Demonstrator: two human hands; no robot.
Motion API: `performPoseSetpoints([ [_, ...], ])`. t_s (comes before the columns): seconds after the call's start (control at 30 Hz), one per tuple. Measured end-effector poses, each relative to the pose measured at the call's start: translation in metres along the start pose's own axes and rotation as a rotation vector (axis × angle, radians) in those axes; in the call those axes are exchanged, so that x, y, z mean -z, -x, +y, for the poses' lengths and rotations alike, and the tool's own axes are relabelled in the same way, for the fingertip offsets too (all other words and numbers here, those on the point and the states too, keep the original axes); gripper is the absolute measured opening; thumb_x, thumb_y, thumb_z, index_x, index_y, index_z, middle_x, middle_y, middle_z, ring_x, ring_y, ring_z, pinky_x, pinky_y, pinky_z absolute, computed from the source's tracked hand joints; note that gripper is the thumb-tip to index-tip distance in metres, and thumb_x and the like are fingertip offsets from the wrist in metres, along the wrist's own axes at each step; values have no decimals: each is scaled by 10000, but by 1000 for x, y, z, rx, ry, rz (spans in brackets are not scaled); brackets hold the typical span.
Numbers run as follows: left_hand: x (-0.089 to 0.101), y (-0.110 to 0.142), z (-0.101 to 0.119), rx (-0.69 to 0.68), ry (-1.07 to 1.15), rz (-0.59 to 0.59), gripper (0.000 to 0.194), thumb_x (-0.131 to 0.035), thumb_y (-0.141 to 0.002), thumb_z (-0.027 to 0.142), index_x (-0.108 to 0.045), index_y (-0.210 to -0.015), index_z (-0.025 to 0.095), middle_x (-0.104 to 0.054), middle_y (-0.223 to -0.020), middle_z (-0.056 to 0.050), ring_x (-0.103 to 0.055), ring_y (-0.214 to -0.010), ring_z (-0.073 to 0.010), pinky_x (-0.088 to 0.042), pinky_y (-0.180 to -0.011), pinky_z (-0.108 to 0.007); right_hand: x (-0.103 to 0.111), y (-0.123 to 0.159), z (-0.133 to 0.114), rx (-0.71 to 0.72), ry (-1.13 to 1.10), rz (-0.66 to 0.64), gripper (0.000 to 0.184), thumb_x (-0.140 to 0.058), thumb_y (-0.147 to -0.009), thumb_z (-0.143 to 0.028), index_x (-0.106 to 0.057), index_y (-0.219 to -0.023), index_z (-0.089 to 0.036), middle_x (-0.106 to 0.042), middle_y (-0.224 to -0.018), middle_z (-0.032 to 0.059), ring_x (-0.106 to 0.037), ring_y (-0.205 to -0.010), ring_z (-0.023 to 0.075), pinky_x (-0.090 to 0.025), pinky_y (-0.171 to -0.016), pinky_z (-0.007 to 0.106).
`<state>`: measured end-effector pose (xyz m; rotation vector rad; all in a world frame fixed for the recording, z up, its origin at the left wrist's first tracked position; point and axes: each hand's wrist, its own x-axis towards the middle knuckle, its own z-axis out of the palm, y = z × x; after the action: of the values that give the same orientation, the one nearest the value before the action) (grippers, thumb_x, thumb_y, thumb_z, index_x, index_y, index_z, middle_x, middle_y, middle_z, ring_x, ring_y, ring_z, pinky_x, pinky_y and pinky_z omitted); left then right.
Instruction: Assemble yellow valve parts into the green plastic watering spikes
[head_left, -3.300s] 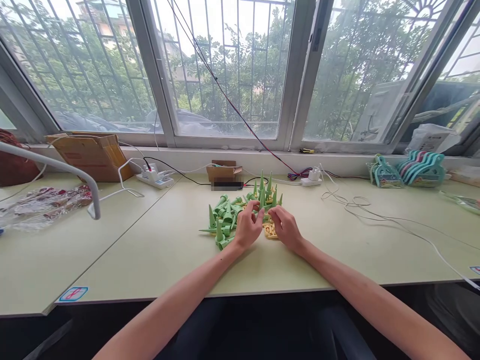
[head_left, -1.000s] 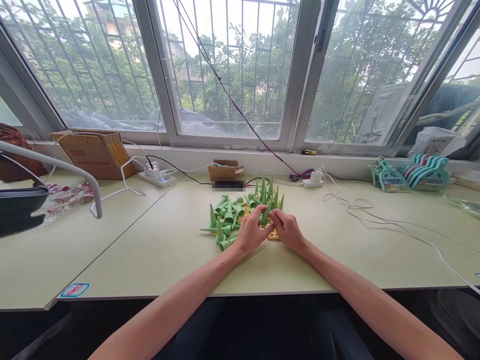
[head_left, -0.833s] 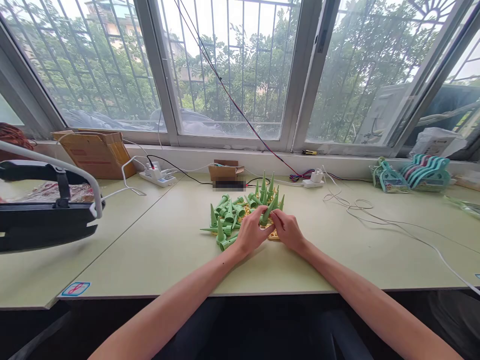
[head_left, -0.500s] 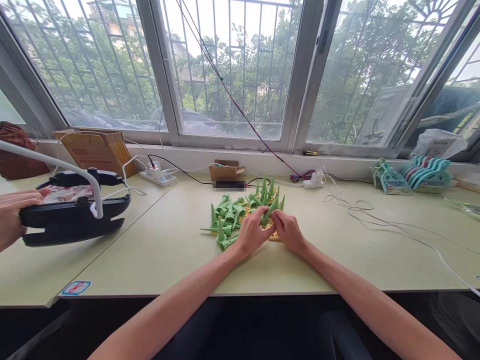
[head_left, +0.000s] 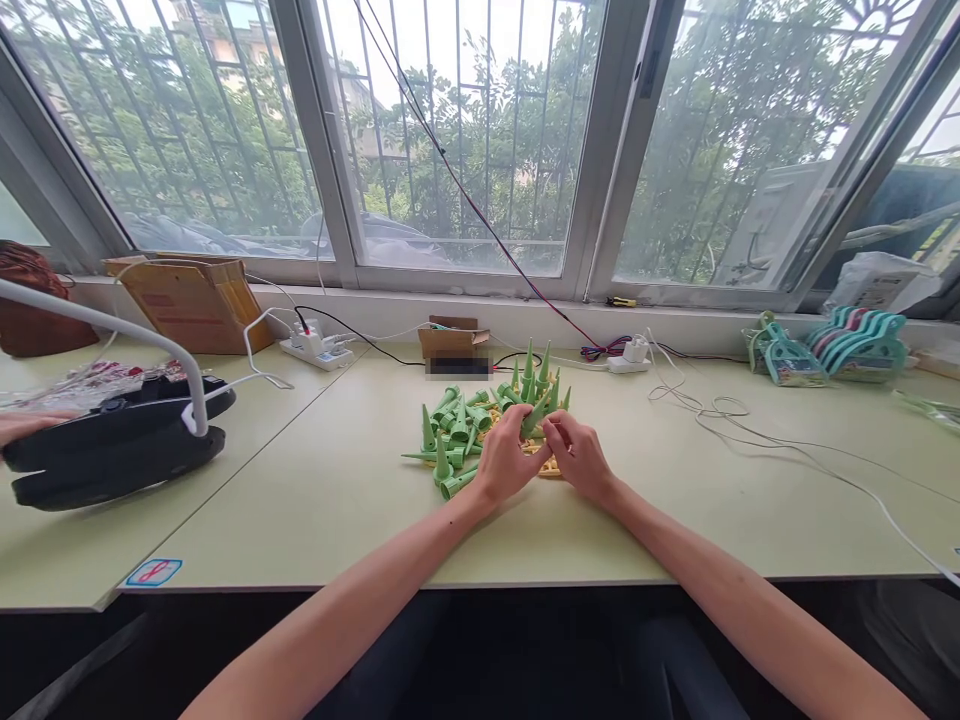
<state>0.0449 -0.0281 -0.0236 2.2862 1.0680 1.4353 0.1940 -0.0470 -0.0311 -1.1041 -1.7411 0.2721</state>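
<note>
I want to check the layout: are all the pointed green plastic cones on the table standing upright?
No, left of the left hand, one green plastic cone lies on its side, its tip pointing left.

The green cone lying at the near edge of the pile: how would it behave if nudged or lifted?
The green cone looks like moulded plastic, so probably stiff. Its open wide end suggests it is hollow and light for its size. Its rounded side may let it roll if nudged, though the neighbouring cones could block it on the far side.
</note>
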Motion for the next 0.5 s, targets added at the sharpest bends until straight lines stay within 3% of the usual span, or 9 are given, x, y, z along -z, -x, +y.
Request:
performPoseSetpoints([
  [0.23, -4, 2, -6, 24, 99, -46, 404, -620, -825, 364, -489, -1173, 205, -607, -1122, -65, -517, -498, -40, -502, -569, -232, -1, -1, 1, 32, 35, -10, 347, -386, -988, -372, -412, -686, -202, -410, -577, -46, -354, -524, 99, -308, -530, 226],
  [0.5, -3, 2, -2, 25, 134, -68, 335, -614, -828, 355, -498, -1113, 222, -636, -980, -22, -582, -588, -86, -534, -610, -246, -1, -1, 2, 48, 31, -26, 355, -354, -994, -365, -351, -675, -210, -380, -570, -51, -335, -515, 98, -293, -524, 233],
])
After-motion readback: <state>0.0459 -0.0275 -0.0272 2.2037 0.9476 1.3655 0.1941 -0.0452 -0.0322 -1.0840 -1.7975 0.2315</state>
